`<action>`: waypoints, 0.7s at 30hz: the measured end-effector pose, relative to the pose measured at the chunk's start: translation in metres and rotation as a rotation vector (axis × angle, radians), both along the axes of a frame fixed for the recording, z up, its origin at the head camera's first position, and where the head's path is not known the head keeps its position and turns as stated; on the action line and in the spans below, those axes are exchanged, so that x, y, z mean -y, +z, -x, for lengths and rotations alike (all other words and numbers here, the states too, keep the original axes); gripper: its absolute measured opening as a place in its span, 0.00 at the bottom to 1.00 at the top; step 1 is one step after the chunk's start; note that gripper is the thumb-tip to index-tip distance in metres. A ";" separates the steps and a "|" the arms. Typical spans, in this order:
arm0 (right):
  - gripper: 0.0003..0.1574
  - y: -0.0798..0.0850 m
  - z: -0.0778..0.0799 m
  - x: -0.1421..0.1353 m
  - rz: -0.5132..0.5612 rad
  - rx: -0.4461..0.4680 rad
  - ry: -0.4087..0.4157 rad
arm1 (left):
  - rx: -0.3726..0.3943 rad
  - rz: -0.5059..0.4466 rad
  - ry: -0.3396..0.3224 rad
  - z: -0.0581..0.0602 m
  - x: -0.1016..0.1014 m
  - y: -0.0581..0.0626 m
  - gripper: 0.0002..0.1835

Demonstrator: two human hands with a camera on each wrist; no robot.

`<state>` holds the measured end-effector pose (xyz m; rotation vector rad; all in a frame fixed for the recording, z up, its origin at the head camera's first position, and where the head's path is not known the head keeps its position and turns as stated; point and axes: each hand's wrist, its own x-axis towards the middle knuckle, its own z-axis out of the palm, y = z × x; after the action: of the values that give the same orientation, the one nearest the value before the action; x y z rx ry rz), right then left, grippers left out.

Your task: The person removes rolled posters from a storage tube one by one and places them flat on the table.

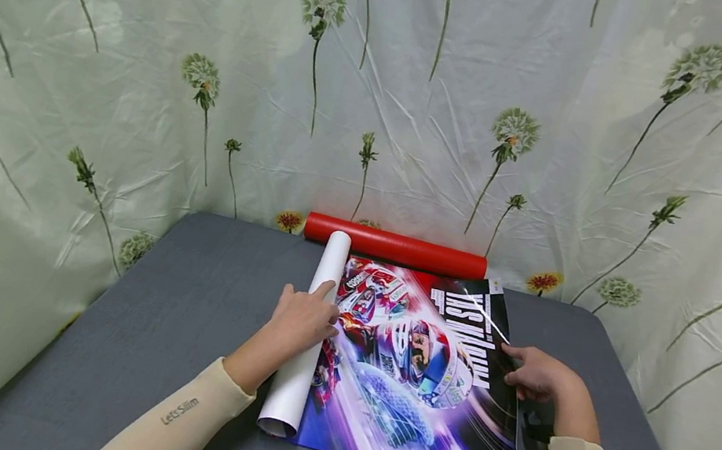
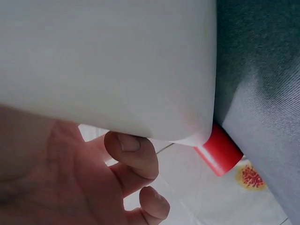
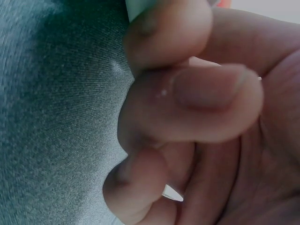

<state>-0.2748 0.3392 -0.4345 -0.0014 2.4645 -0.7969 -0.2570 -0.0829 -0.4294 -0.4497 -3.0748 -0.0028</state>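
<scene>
A glossy poster (image 1: 405,392) of racing drivers in helmets lies partly unrolled on the grey table. Its left part is still a white roll (image 1: 292,381), slanting slightly toward the back. My left hand (image 1: 302,319) rests across the middle of this roll, index finger stretched forward along it. In the left wrist view, loosely bent fingers (image 2: 133,154) lie right against the white roll. At the poster's right edge, my right hand (image 1: 540,374) pinches the sheet between thumb and fingers. The right wrist view shows those fingers (image 3: 197,103) curled close over the grey cloth.
A red tube (image 1: 400,247) lies crosswise at the back of the table, just behind the poster. Grey cloth covers the table (image 1: 173,321). Behind and beside it hangs a pale curtain (image 1: 423,108) printed with dandelions.
</scene>
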 end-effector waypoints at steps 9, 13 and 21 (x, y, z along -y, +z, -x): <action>0.49 0.002 -0.001 -0.002 0.008 -0.002 0.018 | -0.025 0.018 -0.040 0.002 0.012 -0.007 0.06; 0.49 0.001 -0.002 -0.005 0.017 -0.006 0.027 | -0.040 0.049 -0.034 0.003 0.018 -0.007 0.06; 0.50 -0.005 -0.002 -0.009 0.050 0.002 0.019 | -0.072 0.038 -0.043 0.005 0.025 -0.011 0.10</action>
<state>-0.2723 0.3481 -0.4394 -0.0429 2.4385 -0.8497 -0.2618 -0.1082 -0.4403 -0.5065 -2.9987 0.0696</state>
